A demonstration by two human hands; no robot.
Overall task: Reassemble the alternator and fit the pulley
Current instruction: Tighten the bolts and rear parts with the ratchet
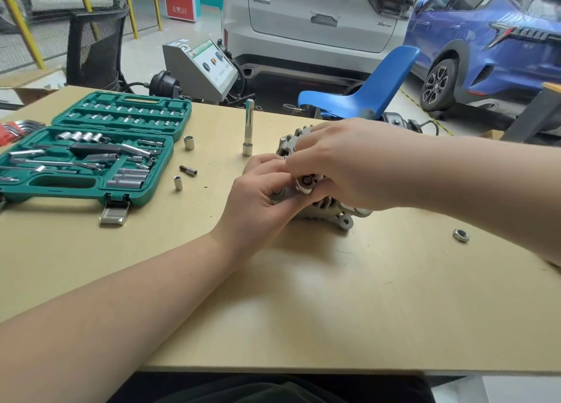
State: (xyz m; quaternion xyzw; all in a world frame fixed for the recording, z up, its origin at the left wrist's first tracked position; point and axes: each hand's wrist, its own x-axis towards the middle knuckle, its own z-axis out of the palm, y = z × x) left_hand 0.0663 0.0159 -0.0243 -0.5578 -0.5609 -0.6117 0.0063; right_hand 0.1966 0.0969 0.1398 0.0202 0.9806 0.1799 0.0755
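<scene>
Fingers of the left hand [261, 196] curl round the near end of the alternator [326, 208], pinching beside its shaft tip; the right hand [337, 166] drapes over the housing, fingertips bent onto the same end. It lies mid-table [303, 311], the shaft seemingly aimed toward the viewer, though hands hide most of it. Right lies a loose nut [460, 235]; farther left, the open socket case [91, 150].
</scene>
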